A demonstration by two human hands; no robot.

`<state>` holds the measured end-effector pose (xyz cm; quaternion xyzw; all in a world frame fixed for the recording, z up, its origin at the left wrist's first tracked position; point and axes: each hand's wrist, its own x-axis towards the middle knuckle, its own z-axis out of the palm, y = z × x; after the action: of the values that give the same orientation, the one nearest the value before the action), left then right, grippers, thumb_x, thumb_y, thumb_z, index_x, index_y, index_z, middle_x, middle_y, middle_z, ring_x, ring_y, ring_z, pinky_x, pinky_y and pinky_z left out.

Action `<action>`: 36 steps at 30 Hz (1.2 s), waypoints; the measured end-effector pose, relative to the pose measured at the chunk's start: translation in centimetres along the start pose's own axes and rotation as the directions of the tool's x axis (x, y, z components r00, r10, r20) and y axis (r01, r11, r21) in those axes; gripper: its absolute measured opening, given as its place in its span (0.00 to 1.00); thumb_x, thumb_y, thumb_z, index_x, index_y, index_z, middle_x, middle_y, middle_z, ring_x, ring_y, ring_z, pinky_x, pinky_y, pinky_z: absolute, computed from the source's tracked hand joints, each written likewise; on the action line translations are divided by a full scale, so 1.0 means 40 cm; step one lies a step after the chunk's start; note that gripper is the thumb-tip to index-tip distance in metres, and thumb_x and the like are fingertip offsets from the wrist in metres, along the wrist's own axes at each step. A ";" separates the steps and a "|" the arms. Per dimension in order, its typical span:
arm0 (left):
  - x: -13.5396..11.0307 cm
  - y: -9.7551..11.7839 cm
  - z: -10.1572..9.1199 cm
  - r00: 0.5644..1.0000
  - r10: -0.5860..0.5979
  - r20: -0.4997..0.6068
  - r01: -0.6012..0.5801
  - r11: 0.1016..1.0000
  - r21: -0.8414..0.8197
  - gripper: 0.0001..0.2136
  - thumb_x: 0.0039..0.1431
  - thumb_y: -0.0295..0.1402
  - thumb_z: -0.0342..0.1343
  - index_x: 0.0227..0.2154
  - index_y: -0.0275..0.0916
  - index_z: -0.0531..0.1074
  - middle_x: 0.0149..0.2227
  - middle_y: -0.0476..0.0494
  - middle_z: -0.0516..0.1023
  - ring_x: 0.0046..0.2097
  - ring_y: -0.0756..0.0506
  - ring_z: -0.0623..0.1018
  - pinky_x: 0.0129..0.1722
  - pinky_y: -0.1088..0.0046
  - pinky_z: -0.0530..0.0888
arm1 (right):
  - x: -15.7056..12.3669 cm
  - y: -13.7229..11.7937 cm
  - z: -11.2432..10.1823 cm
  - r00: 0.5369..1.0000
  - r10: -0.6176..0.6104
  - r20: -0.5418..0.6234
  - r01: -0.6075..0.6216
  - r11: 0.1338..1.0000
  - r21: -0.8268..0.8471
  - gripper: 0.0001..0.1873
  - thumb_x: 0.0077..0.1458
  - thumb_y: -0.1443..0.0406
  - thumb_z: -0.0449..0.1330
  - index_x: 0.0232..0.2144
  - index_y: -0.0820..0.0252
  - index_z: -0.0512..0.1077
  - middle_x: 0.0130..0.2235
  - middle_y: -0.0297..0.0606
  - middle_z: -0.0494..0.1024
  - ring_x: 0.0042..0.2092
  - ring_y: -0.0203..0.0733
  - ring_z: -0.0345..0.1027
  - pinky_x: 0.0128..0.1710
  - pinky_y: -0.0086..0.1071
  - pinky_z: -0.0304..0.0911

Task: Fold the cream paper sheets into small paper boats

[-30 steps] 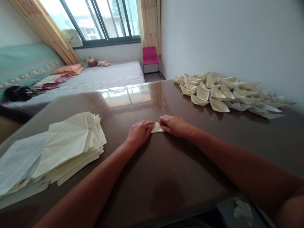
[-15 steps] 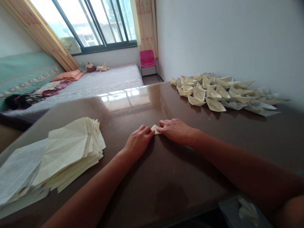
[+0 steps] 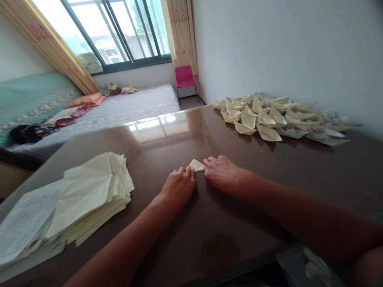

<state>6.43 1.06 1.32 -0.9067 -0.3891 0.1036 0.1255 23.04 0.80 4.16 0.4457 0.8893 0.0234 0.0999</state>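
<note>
A small cream piece of folded paper [image 3: 196,165] lies on the brown table, its peak pointing away from me. My left hand [image 3: 180,181] is closed at its left corner, fingertips pressed on the edge. At the right corner, my right hand [image 3: 221,171] has its fingers curled and closed on the paper. Between the two hands the middle of the paper shows; the thumbs are mostly hidden.
A stack of cream paper sheets [image 3: 89,195] lies at the left, beside greyish printed sheets [image 3: 26,219]. Many folded paper boats [image 3: 269,133] crowd the table's far right by the wall. Beyond the glossy table [image 3: 167,239] stand a bed [image 3: 143,99] and a pink chair [image 3: 184,76].
My hands have slid slightly apart along the folded paper, so more of its middle shows. The whole view has shifted a little.
</note>
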 end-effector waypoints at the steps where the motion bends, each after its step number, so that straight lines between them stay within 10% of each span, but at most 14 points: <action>1: 0.002 0.002 -0.003 1.000 -0.004 0.012 0.004 1.000 0.002 0.18 0.61 0.22 0.46 0.54 0.24 0.67 0.46 0.28 0.75 0.42 0.39 0.76 0.37 0.64 0.74 | 0.003 0.000 -0.001 1.000 0.003 -0.004 -0.003 1.000 0.009 0.13 0.57 0.71 0.52 0.36 0.64 0.77 0.43 0.50 0.76 0.44 0.48 0.70 0.33 0.34 0.62; 12: 0.000 -0.008 0.028 0.997 -0.019 -0.068 0.019 1.000 0.001 0.19 0.59 0.22 0.48 0.54 0.30 0.68 0.47 0.31 0.76 0.39 0.41 0.77 0.32 0.67 0.73 | 0.081 0.082 0.097 0.940 0.177 -0.291 -0.045 0.911 0.410 0.16 0.59 0.58 0.55 0.46 0.58 0.71 0.46 0.41 0.76 0.43 0.42 0.71 0.37 0.30 0.60; 18: 0.001 -0.064 0.061 0.950 -0.152 -0.272 0.047 0.933 -0.357 0.15 0.58 0.26 0.49 0.42 0.43 0.77 0.45 0.45 0.79 0.44 0.43 0.77 0.43 0.67 0.73 | 0.109 0.082 0.125 0.932 0.239 -0.272 -0.004 0.758 0.652 0.18 0.51 0.64 0.63 0.46 0.59 0.71 0.38 0.36 0.77 0.36 0.35 0.69 0.35 0.26 0.59; 23: 0.011 -0.123 0.091 0.888 -0.420 -0.186 0.140 0.632 -0.762 0.16 0.57 0.27 0.46 0.44 0.39 0.76 0.36 0.47 0.81 0.36 0.48 0.79 0.42 0.71 0.75 | 0.122 0.108 0.134 0.941 0.245 -0.235 0.044 0.598 0.800 0.15 0.48 0.66 0.65 0.40 0.63 0.73 0.30 0.32 0.74 0.31 0.32 0.66 0.33 0.25 0.59; 31: 0.018 -0.126 0.104 0.910 -0.400 -0.107 0.061 0.384 -0.921 0.19 0.50 0.24 0.50 0.44 0.39 0.76 0.35 0.46 0.80 0.38 0.47 0.78 0.38 0.74 0.75 | 0.131 0.119 0.141 0.921 0.333 -0.203 0.141 0.201 0.969 0.13 0.48 0.62 0.63 0.35 0.63 0.73 0.29 0.31 0.73 0.29 0.31 0.64 0.29 0.26 0.59; 36: 0.024 -0.102 0.089 0.943 -0.326 -0.074 -0.116 -0.112 -0.987 0.26 0.51 0.31 0.59 0.54 0.34 0.66 0.40 0.40 0.78 0.40 0.45 0.77 0.36 0.73 0.75 | 0.128 0.101 0.124 0.915 0.369 -0.164 0.193 -0.043 0.980 0.18 0.47 0.58 0.64 0.39 0.62 0.70 0.31 0.32 0.74 0.28 0.30 0.63 0.25 0.24 0.57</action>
<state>3.31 5.00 -0.89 -0.6662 -0.3839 -0.3663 -0.5241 24.22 7.08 -0.98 0.4218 0.5970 -0.5303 -0.4295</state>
